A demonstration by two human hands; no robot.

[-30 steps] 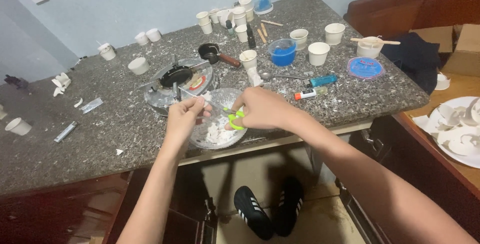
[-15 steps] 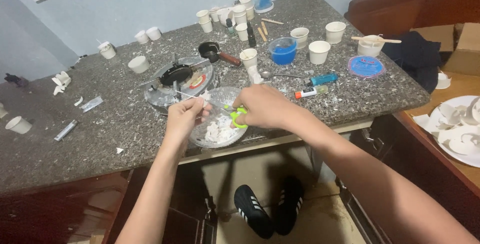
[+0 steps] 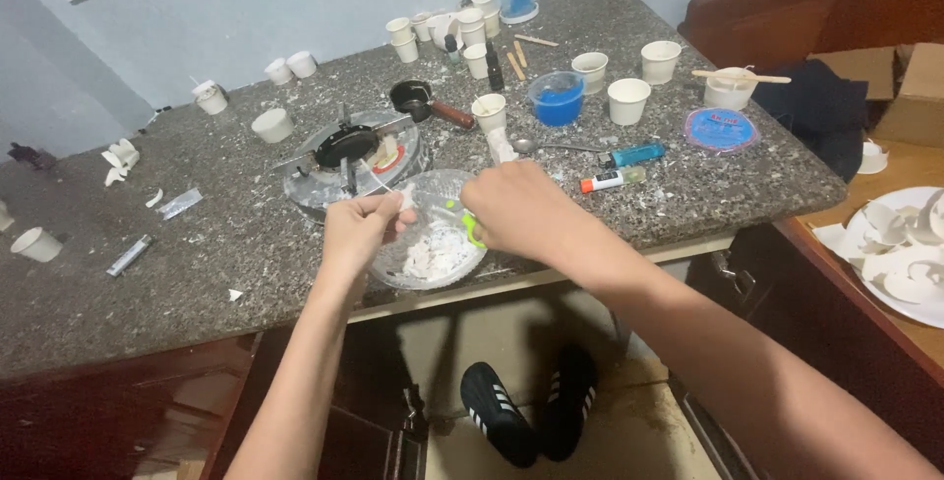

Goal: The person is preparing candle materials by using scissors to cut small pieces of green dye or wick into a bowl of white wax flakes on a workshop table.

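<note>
Speckled grey countertop [image 3: 197, 273], white cups and scraps all over

A clear bowl [image 3: 393, 269] holds white flakes [image 3: 438, 252], a lime-green tool [image 3: 474, 228] flashes in the right hand [image 3: 521, 210]; behind sit a blue cup [image 3: 559, 103], a blue lighter [image 3: 637, 154], a white glue stick with red cap [image 3: 608, 181], and black shoes with white stripes [image 3: 526, 406] below.

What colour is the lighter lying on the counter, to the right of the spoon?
The lighter is blue, clearest in the head view.
</note>
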